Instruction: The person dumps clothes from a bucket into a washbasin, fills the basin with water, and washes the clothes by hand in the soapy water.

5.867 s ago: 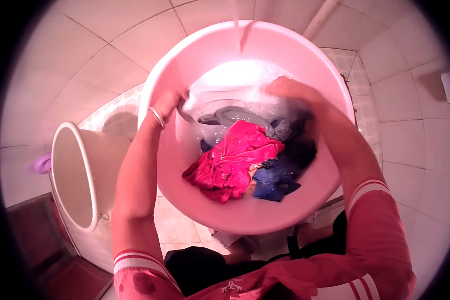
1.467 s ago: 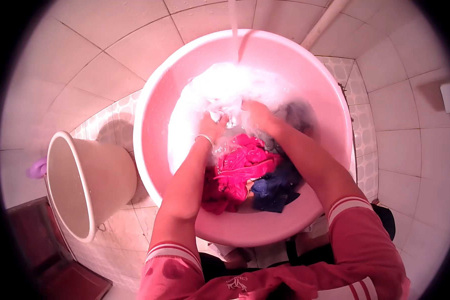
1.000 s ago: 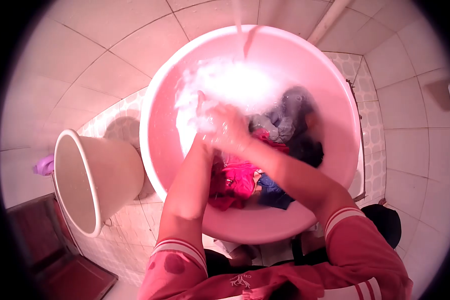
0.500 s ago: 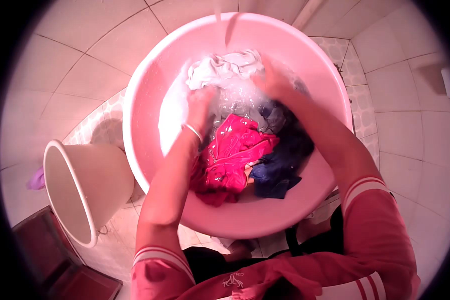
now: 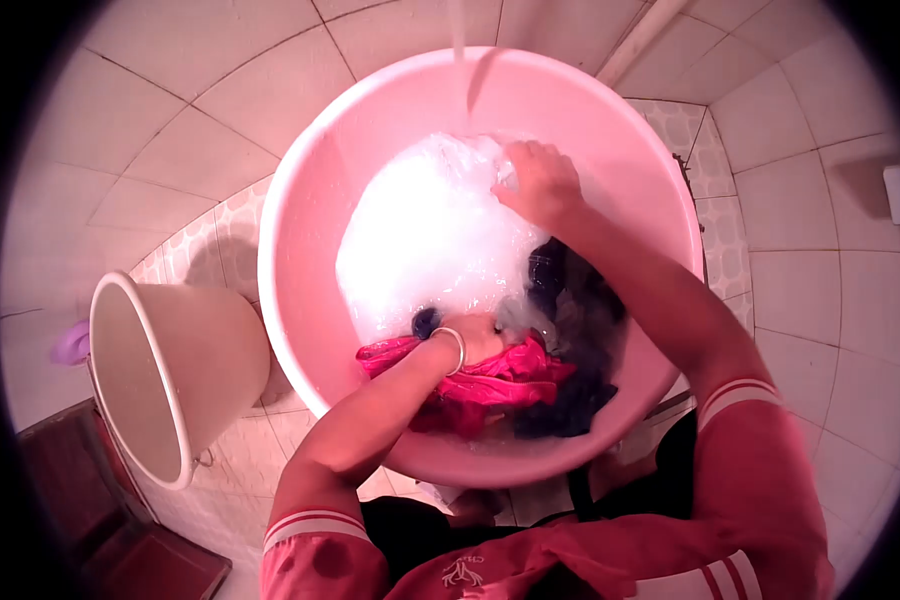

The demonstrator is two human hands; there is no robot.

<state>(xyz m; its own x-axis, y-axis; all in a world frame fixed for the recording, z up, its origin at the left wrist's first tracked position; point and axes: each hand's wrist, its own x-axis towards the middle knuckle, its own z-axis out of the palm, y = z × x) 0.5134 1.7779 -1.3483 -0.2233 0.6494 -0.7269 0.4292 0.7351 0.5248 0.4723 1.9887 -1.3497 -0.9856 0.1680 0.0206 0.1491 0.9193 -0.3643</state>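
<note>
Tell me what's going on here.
A person in a reddish shirt is handling wet clothes with both hands in a pink basin, while a stream of water falls into it. The left hand is down at the red cloth; the right hand is at the edge of a white area too bright to tell cloth from suds. Dark clothes lie near the red one.

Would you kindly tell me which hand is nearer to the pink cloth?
Left: the left hand is at the far edge of the pink cloth, while the right hand is well beyond it, towards the far wall of the tub.
</note>
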